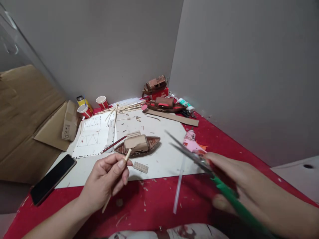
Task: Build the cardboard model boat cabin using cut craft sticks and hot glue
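My left hand [107,176] pinches a thin wooden stick [128,154], its upper end pointing up and its lower end showing below the palm. In my right hand [239,179] is a pair of green-handled scissors [225,191], blurred, with the blades parted and pointing up and left. Between the hands, farther back, a small model boat [139,145] with a cardboard cabin rests on the white board. A little slatted wooden piece [141,167] lies just in front of the boat, close to my left fingertips. The scissors touch neither the stick nor the boat.
A pink glue gun [190,139] with a clear glue stick [178,192] lies right of centre. On the left are a phone [53,179], a drawing sheet [91,136] and cardboard [27,126]. Paper cups [101,102], wooden sticks [129,108] and finished boats [164,103] stand behind.
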### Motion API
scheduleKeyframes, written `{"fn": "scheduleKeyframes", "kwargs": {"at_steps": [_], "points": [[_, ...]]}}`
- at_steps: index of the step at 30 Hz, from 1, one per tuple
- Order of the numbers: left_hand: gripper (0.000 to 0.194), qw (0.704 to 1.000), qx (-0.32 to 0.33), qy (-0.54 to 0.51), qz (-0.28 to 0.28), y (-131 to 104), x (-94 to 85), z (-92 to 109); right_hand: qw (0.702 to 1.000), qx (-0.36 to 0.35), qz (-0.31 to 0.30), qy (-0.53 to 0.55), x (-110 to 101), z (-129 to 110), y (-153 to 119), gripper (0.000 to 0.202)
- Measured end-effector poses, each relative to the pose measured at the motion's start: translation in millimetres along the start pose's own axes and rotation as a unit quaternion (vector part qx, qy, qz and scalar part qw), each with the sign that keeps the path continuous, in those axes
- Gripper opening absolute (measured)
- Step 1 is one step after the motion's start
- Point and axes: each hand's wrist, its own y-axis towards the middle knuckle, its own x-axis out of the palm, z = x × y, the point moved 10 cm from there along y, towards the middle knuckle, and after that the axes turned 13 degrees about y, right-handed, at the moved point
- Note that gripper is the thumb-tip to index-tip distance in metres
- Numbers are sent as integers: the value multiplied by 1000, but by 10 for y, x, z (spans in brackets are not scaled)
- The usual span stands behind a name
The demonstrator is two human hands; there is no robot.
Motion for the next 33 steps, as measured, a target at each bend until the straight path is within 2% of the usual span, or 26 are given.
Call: {"fn": "scheduleKeyframes", "kwargs": {"at_steps": [5,12,17,22,26,28,31,33], "points": [[24,994,32,-48,-97,-77,338,22,999,-7,-48,3,141,-174,6,66],[22,985,32,-81,-151,-27,536,-12,992,27,-123,26,289,-456,100,54],[25,983,29,-84,-160,5,523,-35,988,33,-144,42,388,-539,214,66],[27,988,24,-54,-144,26,442,-50,984,10,-161,71,504,-606,292,64],[27,991,43,-27,-127,34,376,-45,987,-2,-154,55,514,-656,333,66],[26,991,52,-21,-121,33,356,-54,989,-12,-146,39,500,-692,345,57],[25,992,47,-16,-119,45,346,-117,989,-9,-147,14,520,-707,348,28],[24,992,42,-17,-119,63,343,-163,988,4,-153,9,552,-693,345,19]]}}
